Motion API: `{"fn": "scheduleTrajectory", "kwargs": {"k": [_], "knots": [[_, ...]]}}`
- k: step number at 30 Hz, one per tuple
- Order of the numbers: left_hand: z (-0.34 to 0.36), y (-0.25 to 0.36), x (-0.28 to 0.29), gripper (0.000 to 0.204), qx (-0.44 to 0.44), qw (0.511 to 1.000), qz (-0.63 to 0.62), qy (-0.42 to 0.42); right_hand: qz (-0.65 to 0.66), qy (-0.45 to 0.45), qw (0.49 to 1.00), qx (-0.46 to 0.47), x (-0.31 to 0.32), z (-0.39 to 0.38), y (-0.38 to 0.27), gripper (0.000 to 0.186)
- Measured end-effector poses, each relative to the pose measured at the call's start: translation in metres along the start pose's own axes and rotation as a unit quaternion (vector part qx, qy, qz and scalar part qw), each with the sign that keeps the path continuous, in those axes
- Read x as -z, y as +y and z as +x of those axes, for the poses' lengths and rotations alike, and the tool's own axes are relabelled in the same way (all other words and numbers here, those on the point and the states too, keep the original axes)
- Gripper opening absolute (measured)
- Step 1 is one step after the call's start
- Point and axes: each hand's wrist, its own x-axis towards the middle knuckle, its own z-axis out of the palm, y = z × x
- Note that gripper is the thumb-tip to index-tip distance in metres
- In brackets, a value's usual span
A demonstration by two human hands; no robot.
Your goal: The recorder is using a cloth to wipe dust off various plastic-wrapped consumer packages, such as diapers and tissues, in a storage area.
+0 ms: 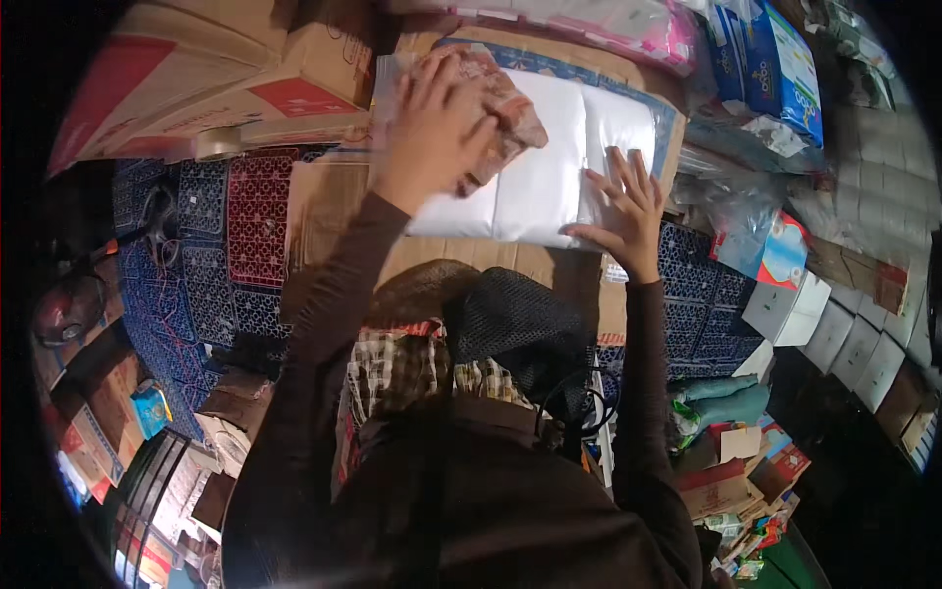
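Note:
My left hand (426,128) is wrapped over a crumpled reddish-brown cloth (509,114) on the upper left of a row of white, plastic-wrapped packs (530,201). My right hand (625,206) lies with spread fingers on the right end of the packs. The packs rest on cardboard (525,257) edged with a blue patterned strip at the back. Part of the cloth is hidden under my left hand.
Cardboard boxes (196,59) rise at the upper left, with a tape roll (218,143). Blue packs (762,69) and pink packs (599,25) sit at the back. Patterned crates (260,216), white boxes (785,304) and a dark mesh object (515,324) lie around me.

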Motion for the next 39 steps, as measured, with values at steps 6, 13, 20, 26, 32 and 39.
{"fn": "scheduleTrajectory", "kwargs": {"k": [6, 13, 20, 26, 32, 39], "knots": [[-0.079, 0.046, 0.02, 0.059, 0.006, 0.999, -0.033, -0.026, 0.019, 0.017, 1.0, -0.003, -0.002, -0.001, -0.001, 0.073], [-0.029, 0.022, -0.013, 0.064, 0.06, 0.994, -0.033, 0.087, 0.015, 0.024, 1.0, -0.008, -0.005, 0.002, -0.001, 0.071], [0.062, -0.003, -0.028, 0.055, 0.057, 0.998, 0.015, -0.009, 0.028, 0.059, 0.998, 0.005, -0.009, 0.004, -0.001, 0.068], [-0.047, 0.025, 0.006, 0.054, -0.033, 0.999, -0.038, 0.019, 0.031, 0.052, 0.998, -0.006, -0.011, 0.003, 0.002, 0.071], [-0.075, 0.039, 0.007, 0.062, -0.013, 0.999, -0.019, -0.029, 0.067, 0.049, 0.996, -0.025, -0.009, 0.002, 0.003, 0.048], [0.064, 0.013, -0.046, 0.067, -0.053, 0.998, -0.025, -0.019, 0.418, 0.166, 0.881, -0.147, -0.018, -0.001, 0.013, 0.043]]}}
